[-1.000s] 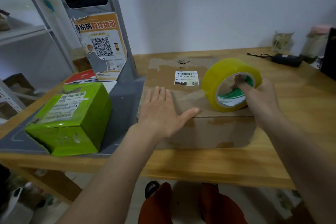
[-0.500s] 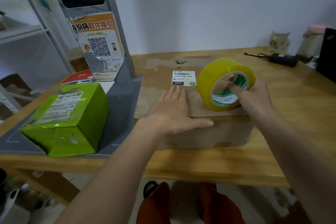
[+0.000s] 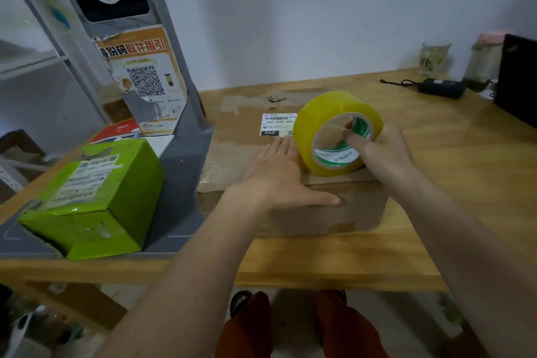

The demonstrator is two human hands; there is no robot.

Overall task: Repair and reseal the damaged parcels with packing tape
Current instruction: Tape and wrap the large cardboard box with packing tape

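A flat brown cardboard parcel (image 3: 241, 136) with a white shipping label (image 3: 277, 124) lies on the wooden table (image 3: 465, 171). My left hand (image 3: 279, 177) presses flat on the parcel's top near its front edge, thumb stretched along the edge. A big roll of yellow packing tape (image 3: 322, 116) stands on edge on the parcel, just right of my left fingers. My right hand (image 3: 383, 151) grips the roll, with fingers hooked inside its core. A green parcel (image 3: 96, 197) with a dented, torn front sits at the left on a grey base.
A grey scanner stand (image 3: 174, 67) with a QR poster (image 3: 142, 81) rises at the back left. A black adapter with cord (image 3: 441, 87), a glass (image 3: 434, 57), a jar (image 3: 485, 64) and a dark object (image 3: 520, 84) line the back right. My legs show below the table edge.
My left hand slid forward and right across the parcel top to the roll's side. The tape roll and my right hand shifted slightly left.
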